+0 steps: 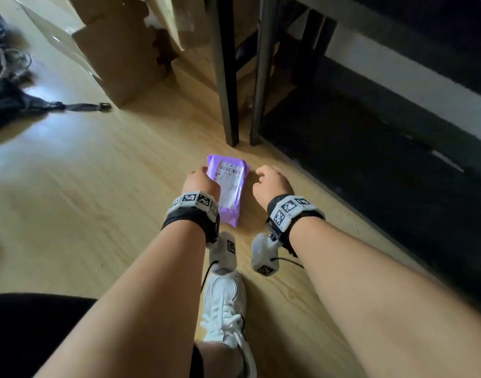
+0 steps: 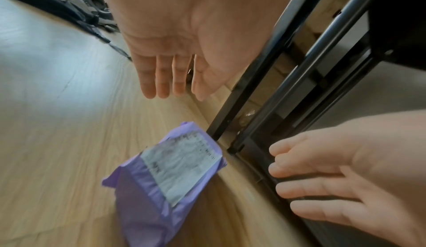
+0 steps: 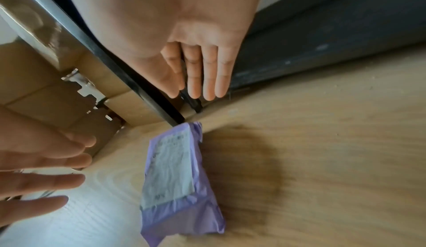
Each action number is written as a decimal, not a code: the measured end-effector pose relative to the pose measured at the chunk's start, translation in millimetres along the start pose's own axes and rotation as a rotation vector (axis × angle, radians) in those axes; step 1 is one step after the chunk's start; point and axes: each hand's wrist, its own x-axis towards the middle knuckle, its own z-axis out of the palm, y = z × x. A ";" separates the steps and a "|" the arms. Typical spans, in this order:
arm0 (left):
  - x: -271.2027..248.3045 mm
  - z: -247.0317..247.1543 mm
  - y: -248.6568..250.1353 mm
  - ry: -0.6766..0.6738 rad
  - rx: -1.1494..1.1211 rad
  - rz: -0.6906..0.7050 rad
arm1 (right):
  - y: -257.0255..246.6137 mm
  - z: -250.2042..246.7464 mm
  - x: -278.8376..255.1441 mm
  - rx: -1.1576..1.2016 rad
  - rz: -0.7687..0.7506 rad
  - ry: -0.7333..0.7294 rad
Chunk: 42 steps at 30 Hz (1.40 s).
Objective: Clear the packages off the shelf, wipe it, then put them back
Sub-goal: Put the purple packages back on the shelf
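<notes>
**Purple package on floor, both hands beside it**

Item: one purple package (image 1: 229, 186), soft plastic mailer, oblong, crinkled and folded at the ends. It lies flat on the wooden floor (image 1: 97, 200), its far end just in front of the feet of the black metal shelf legs (image 1: 228, 77).

Label: a white paper shipping label (image 1: 231, 184) runs along the top face. Barcodes and rows of small print show at its far end; the text is too small and blurred to read.

Left hand (image 1: 199, 181): at the package's left edge, fingers straight and together, gripping nothing. Whether it touches the package cannot be told.

Right hand (image 1: 270, 184): just right of the package, apart from it, fingers relaxed and slightly bent, holding nothing.

Surroundings: pale wood-grain floor, smooth with a light sheen. Brown cardboard boxes (image 1: 119, 50) stand far left, behind the shelf legs. A white laced shoe (image 1: 225, 304) rests on the floor, near side.
</notes>
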 end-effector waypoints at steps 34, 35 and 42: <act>-46.8 30.4 29.2 -0.150 -0.247 -0.007 | 27.8 -21.0 -24.4 -0.004 0.044 -0.046; -55.6 24.9 34.8 -0.144 -0.258 0.018 | 26.3 -28.5 -31.0 -0.010 0.034 -0.028; -110.2 -6.9 54.0 -0.074 -0.335 0.138 | 8.9 -78.7 -88.7 -0.014 -0.061 0.100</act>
